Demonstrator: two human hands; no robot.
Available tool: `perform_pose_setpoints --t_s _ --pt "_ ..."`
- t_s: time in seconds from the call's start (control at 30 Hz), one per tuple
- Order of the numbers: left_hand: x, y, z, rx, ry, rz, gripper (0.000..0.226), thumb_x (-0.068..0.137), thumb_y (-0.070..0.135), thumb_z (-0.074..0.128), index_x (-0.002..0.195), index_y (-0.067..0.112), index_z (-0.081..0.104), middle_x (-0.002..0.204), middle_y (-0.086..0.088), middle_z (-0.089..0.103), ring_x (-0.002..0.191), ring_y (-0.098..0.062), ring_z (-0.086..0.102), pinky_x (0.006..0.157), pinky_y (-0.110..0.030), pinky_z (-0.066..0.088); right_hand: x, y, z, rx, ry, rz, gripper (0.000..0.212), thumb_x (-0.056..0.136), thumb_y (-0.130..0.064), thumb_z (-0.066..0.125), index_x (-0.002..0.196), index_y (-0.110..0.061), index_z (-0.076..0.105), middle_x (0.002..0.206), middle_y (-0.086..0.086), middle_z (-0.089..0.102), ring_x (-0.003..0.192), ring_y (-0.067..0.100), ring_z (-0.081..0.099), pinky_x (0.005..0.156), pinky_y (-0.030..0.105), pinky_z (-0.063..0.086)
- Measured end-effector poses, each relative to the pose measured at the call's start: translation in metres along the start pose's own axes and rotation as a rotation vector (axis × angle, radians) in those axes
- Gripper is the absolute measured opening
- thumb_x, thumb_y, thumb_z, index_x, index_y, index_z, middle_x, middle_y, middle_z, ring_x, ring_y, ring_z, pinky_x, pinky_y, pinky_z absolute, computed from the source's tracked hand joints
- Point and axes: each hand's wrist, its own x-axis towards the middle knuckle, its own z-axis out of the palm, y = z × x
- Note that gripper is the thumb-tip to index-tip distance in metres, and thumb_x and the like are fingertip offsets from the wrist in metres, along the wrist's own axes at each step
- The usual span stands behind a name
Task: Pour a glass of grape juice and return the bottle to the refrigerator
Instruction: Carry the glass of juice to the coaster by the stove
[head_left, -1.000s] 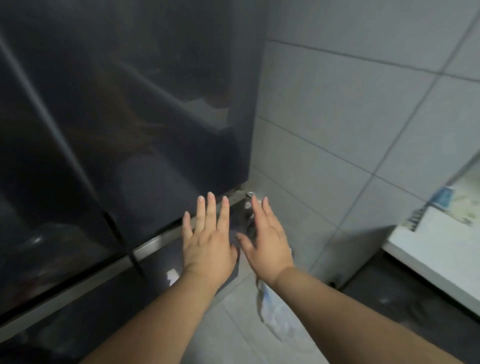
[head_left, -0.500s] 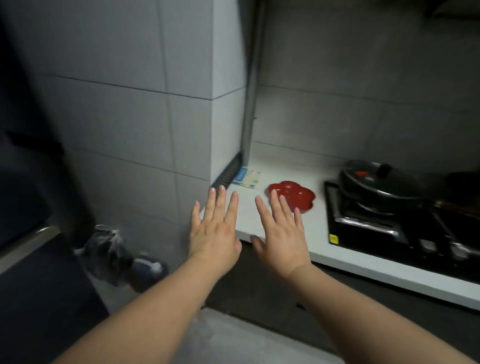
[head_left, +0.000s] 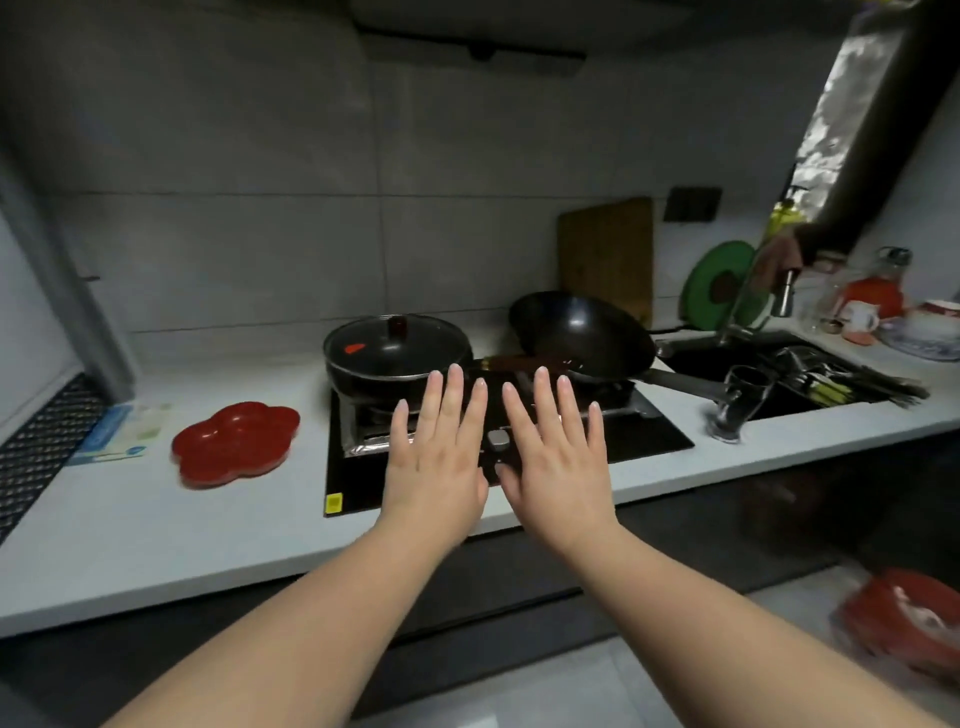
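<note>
My left hand (head_left: 439, 457) and my right hand (head_left: 558, 457) are held out side by side, palms down, fingers straight, above the front of the black stove (head_left: 649, 431). Neither holds anything. An empty dark glass (head_left: 737, 402) stands on the white counter (head_left: 156, 519) to the right of the stove, by the sink's near corner and well right of my right hand. No juice bottle and no refrigerator are in view.
A lidded pan (head_left: 397, 353) and a wok (head_left: 582, 332) sit on the stove. A red flower-shaped dish (head_left: 234, 441) lies left of it. The sink (head_left: 800, 364) holds utensils; another person's hand (head_left: 779, 257) reaches near the faucet. A red bag (head_left: 904, 623) is low right.
The view has swung right, from the dark refrigerator door past the tiled wall corner to the counter and stove. Both hands stay outstretched and open throughout.
</note>
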Motion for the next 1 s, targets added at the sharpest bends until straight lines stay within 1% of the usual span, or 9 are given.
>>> perform_pose_setpoints --t_s 0.1,0.27,0.37,0.43,0.5,0.63,0.73,0.87,1.0 --pt "0.039 0.042 0.019 -0.036 -0.006 0.100 0.093 0.095 0.041 0.043 0.139 0.019 -0.036 0.146 -0.009 -0.042 0.136 -0.025 -0.036 0.117 -0.048 -0.007 0.006 0.052 0.017 -0.023 -0.008 0.063 0.091 0.074 -0.042 0.077 0.150 -0.020 0.032 0.155 0.018 0.031 0.143 0.036 0.029 0.110 0.058 0.028" --pt "0.122 0.108 0.045 -0.133 0.033 0.214 0.091 0.094 0.035 0.044 0.137 0.021 -0.036 0.148 -0.008 -0.038 0.138 -0.024 -0.032 0.117 -0.047 -0.005 0.038 0.135 0.036 -0.094 -0.016 0.161 0.087 0.078 -0.045 0.072 0.151 -0.021 0.030 0.157 0.016 0.027 0.145 0.033 0.025 0.112 0.053 0.019" --pt "0.178 0.158 0.054 -0.228 0.034 0.297 0.093 0.093 0.033 0.047 0.139 0.022 -0.033 0.157 -0.008 -0.029 0.144 -0.025 -0.026 0.117 -0.048 -0.003 0.059 0.199 0.040 -0.156 -0.021 0.238 0.088 0.079 -0.044 0.071 0.152 -0.022 0.026 0.158 0.015 0.025 0.146 0.033 0.022 0.113 0.052 0.015" --pt "0.208 0.194 0.060 -0.283 0.031 0.348 0.093 0.092 0.032 0.049 0.145 0.022 -0.026 0.159 -0.008 -0.024 0.145 -0.025 -0.022 0.117 -0.048 -0.003 0.066 0.243 0.041 -0.193 -0.024 0.308 0.087 0.081 -0.043 0.069 0.153 -0.023 0.023 0.159 0.015 0.021 0.147 0.032 0.018 0.115 0.053 0.014" --pt "0.226 0.225 0.064 -0.331 0.019 0.382 0.092 0.091 0.035 0.051 0.151 0.022 -0.018 0.160 -0.009 -0.021 0.146 -0.026 -0.021 0.117 -0.048 -0.003 0.066 0.278 0.042 -0.212 -0.046 0.373 0.085 0.083 -0.042 0.068 0.153 -0.023 0.023 0.160 0.015 0.019 0.148 0.032 0.016 0.116 0.053 0.014" --pt "0.255 0.294 0.081 -0.415 0.013 0.446 0.093 0.089 0.041 0.052 0.152 0.020 -0.014 0.161 -0.010 -0.017 0.146 -0.025 -0.021 0.117 -0.050 -0.003 0.064 0.351 0.043 -0.233 -0.056 0.456 0.085 0.081 -0.041 0.070 0.152 -0.021 0.027 0.159 0.015 0.023 0.147 0.033 0.020 0.114 0.055 0.019" --pt "0.273 0.346 0.091 -0.472 0.056 0.460 0.091 0.087 0.041 0.054 0.153 0.018 -0.005 0.162 -0.011 -0.007 0.147 -0.024 -0.014 0.116 -0.052 0.003 0.068 0.410 0.045 -0.231 -0.041 0.494 0.080 0.087 -0.040 0.062 0.154 -0.023 0.021 0.162 0.013 0.015 0.150 0.029 0.011 0.117 0.053 0.011" --pt "0.289 0.427 0.107 -0.484 0.028 0.401 0.081 0.094 0.038 0.045 0.153 0.020 -0.007 0.162 -0.007 -0.012 0.148 -0.025 -0.015 0.115 -0.052 -0.007 0.070 0.491 0.061 -0.155 -0.095 0.465 0.074 0.092 -0.033 0.056 0.154 -0.026 0.017 0.163 0.009 0.006 0.151 0.025 0.002 0.119 0.048 0.003" --pt "0.297 0.497 0.129 -0.443 -0.068 0.283 0.078 0.097 0.035 0.039 0.152 0.022 -0.015 0.161 -0.005 -0.019 0.147 -0.024 -0.020 0.111 -0.048 -0.017 0.067 0.563 0.083 -0.063 -0.248 0.393 0.081 0.091 -0.035 0.058 0.155 -0.031 0.008 0.164 0.006 -0.001 0.151 0.022 -0.004 0.120 0.046 -0.002"
